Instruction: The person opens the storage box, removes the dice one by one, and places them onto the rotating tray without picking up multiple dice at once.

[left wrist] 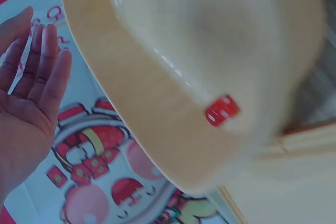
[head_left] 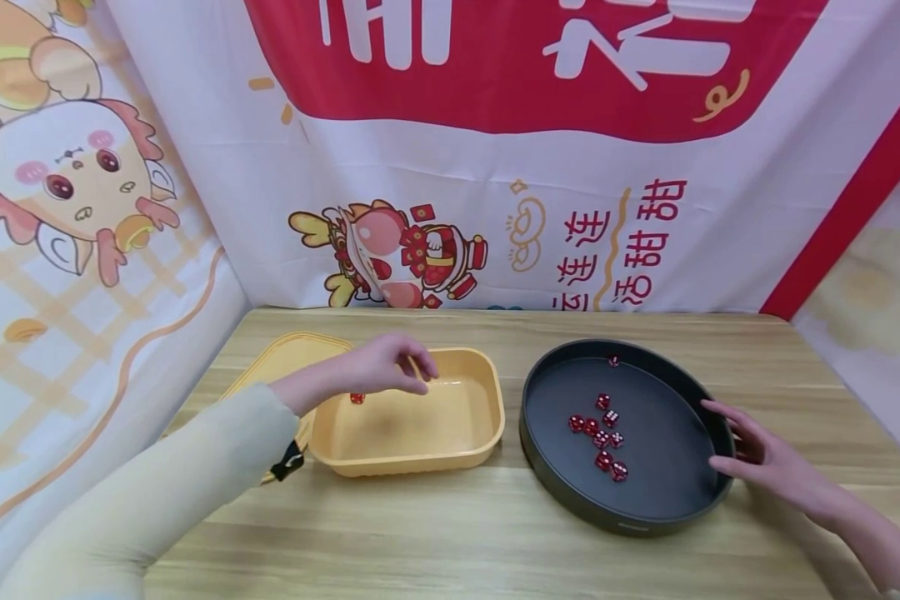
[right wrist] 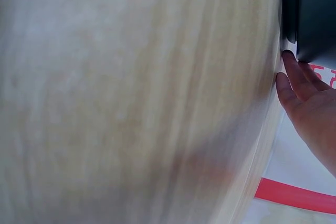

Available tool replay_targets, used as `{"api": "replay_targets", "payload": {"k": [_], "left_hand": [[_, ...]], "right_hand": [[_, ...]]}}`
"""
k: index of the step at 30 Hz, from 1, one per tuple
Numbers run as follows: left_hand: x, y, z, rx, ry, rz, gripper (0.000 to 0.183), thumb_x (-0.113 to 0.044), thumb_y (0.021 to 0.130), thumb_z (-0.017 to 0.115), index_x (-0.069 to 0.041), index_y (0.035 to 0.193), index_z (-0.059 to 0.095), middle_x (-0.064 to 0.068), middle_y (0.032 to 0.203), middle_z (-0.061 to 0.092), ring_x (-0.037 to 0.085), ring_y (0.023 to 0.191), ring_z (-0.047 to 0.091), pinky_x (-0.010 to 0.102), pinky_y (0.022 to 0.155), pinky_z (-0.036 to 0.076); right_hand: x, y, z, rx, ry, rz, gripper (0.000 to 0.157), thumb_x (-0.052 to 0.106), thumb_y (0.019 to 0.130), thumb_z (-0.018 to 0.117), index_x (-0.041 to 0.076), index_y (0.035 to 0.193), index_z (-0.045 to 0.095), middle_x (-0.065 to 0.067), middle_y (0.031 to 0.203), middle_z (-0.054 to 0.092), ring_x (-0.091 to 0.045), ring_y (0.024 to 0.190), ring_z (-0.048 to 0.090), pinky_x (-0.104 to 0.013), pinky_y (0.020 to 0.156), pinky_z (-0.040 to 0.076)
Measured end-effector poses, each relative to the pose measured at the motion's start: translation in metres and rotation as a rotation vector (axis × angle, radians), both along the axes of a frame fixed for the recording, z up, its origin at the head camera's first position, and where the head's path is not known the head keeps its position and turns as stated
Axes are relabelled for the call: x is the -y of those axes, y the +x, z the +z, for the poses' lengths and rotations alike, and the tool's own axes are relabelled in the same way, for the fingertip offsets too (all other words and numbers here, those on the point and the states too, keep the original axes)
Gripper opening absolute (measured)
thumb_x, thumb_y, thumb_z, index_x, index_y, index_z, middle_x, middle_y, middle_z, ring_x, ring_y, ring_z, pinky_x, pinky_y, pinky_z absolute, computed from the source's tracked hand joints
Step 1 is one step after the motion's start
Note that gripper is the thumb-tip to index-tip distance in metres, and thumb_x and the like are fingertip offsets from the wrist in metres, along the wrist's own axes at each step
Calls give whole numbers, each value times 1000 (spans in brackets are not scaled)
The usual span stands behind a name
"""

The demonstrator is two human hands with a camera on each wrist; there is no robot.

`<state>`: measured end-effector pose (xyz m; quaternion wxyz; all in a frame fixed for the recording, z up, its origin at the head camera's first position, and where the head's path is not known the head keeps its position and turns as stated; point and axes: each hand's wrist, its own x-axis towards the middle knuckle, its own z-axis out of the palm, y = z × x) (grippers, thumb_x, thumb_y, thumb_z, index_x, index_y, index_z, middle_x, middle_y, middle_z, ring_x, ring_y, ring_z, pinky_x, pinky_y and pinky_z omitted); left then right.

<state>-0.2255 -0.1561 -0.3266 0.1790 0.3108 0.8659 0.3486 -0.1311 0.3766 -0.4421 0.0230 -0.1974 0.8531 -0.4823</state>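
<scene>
My left hand (head_left: 381, 367) hovers over a yellow rectangular container (head_left: 487, 454), its fingers loosely bent and holding nothing. One red die (left wrist: 222, 110) lies inside near the container's end; in the head view it shows just below the left wrist. On the right stands a dark round pan (head_left: 667, 433). Several red dice (head_left: 602, 439) are clustered on its base, with another die (head_left: 613, 361) near the far wall. My right hand (head_left: 780, 467) touches the pan's right rim with extended fingers; its fingertips (right wrist: 287, 56) lie against the pan's side in the right wrist view.
A yellow lid (head_left: 285, 358) lies left of the container, partly behind my left arm. The wooden table (head_left: 420, 533) ends at a printed cloth (head_left: 495, 158) along the back. More cloth hangs at both sides.
</scene>
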Motion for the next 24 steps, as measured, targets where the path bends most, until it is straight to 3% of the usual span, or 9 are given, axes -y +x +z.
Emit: {"api": "replay_targets", "payload": {"k": [5,9,16,24], "left_hand": [[29,2,-3,17,-87,86,16,-11,85,76,-10,100,71,-1,95,66,18,84,61,39,69,56],[44,2,-7,22,-105,111,17,-7,84,76,-7,100,71,3,95,66,20,82,62,47,63,56],[56,3,-12,-53,-193,108,18,-4,82,77,-5,98,70,9,97,68,18,80,65,31,68,55],[64,3,-19,-104,-255,109,18,-2,81,75,-3,98,71,10,99,69,16,83,67,35,79,54]], "right_hand": [[0,0,0,-4,-3,7,71,-6,90,63,7,151,29,24,137,39,13,115,41,-8,85,40],[0,1,0,7,1,-1,71,-5,90,63,7,151,30,24,136,40,13,115,42,-8,84,40],[0,1,0,4,17,-8,70,-4,90,63,7,151,30,24,136,39,13,114,41,-8,84,40],[1,0,1,1,6,-4,70,-5,90,63,7,151,30,24,136,39,13,114,42,-8,84,40]]}}
